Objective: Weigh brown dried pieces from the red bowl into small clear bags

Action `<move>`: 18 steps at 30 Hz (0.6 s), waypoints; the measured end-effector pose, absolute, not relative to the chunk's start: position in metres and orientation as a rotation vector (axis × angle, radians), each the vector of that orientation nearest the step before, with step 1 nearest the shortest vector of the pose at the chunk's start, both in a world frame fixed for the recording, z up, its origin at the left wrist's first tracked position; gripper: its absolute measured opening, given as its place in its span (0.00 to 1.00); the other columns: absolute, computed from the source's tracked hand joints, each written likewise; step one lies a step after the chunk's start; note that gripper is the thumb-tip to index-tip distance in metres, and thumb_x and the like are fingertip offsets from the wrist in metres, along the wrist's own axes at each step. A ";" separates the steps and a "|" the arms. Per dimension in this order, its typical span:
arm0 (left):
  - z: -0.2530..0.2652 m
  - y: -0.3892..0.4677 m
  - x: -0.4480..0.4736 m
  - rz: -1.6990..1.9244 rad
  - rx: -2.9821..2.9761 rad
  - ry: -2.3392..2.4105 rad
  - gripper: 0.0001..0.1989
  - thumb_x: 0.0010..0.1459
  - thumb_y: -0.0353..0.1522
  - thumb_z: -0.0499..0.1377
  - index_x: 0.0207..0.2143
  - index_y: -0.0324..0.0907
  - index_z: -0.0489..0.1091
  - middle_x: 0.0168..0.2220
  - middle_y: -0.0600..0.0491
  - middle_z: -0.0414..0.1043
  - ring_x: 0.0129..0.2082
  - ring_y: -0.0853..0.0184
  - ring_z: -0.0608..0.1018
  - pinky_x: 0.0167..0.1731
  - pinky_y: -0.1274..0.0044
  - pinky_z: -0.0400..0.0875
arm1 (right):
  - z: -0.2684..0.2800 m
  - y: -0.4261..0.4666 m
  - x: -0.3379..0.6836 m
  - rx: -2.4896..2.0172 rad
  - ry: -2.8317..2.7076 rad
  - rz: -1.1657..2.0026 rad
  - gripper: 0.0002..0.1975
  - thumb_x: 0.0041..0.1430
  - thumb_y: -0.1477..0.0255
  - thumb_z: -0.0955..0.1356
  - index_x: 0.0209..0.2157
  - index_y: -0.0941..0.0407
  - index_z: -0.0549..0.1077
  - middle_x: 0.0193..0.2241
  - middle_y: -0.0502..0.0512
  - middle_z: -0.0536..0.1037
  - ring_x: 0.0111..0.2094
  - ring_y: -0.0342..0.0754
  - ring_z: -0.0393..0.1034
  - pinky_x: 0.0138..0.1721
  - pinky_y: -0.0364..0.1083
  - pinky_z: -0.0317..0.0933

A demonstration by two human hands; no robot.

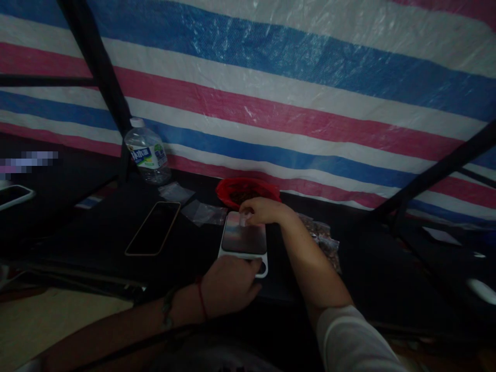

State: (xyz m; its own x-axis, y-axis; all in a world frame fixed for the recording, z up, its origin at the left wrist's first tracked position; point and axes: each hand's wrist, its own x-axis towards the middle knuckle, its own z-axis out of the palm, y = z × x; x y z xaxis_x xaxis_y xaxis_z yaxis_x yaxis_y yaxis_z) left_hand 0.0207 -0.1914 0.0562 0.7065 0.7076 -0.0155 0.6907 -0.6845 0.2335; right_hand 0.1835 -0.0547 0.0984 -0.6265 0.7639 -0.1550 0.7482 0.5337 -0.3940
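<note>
A kitchen scale (242, 240) with a white body and a shiny dark plate lies on the black table. My left hand (231, 285) reaches over its front edge, a finger stretched out at the control panel and the other fingers partly curled below; it holds nothing I can see. Over the back of the plate, my right hand (263, 211) pinches a small clear plastic thing (244, 220), whose exact kind is too dim to tell. Just behind that hand is a red bag (222, 192) with its mouth spread, holding dark loose bits.
Flat clear plastic bags (203, 213) lie left of the scale, beside a phone (154, 230). A large clear bottle (149, 155) stands farther back. Several filled small bags (327, 245) lie right of my right forearm. Behind the table hangs a striped sheet (271, 111) between dark metal posts.
</note>
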 end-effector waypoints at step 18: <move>0.024 -0.002 0.016 0.884 2.346 1.510 0.24 0.61 0.43 0.51 0.54 0.39 0.60 0.43 0.44 0.75 0.42 0.59 0.78 0.41 0.72 0.70 | 0.053 -0.004 0.185 -1.642 -2.282 0.340 0.15 0.61 0.75 0.62 0.48 0.61 0.73 0.49 0.63 0.75 0.50 0.50 0.68 0.53 0.47 0.58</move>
State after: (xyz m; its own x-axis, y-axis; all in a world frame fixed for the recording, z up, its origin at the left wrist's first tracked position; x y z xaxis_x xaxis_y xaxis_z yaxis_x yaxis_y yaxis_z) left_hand 0.0155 -0.0022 0.0239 0.2935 0.8822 0.3682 0.7529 -0.4507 0.4796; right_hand 0.1854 -0.0036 0.0535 -0.2960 0.9489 0.1097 0.8758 0.3154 -0.3654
